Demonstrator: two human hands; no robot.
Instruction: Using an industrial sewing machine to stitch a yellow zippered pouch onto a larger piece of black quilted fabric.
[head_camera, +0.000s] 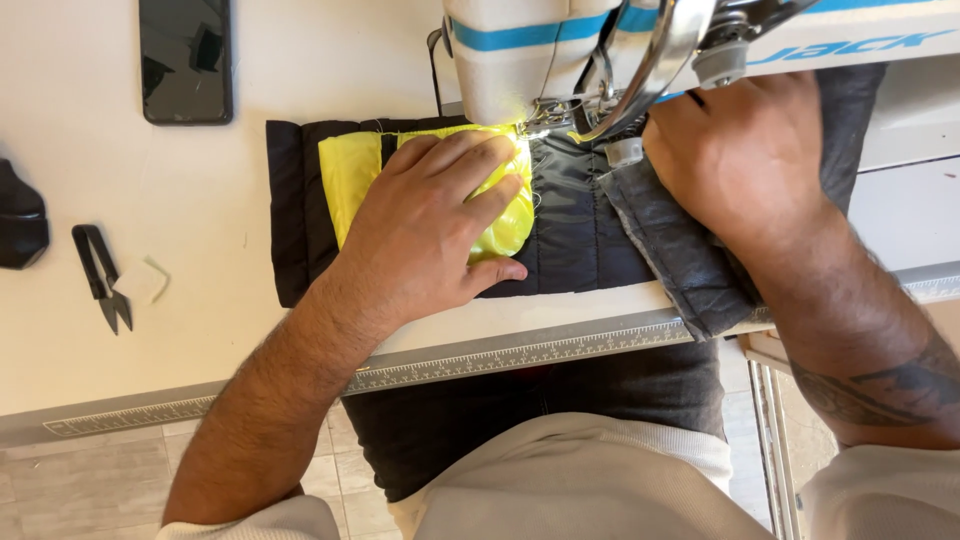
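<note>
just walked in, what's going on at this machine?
A person is at a sewing machine. The left hand lies flat on a yellow fabric piece on top of black quilted fabric, pressing it down beside the needle area. The right hand rests on the grey-black fabric under the machine arm. To the left on the table lie thread snips and a dark phone, untouched.

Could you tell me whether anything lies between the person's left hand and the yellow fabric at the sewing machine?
Nothing visible does. The left hand lies flat on the yellow fabric, beside the sewing machine. The right hand rests on the dark fabric.
</note>
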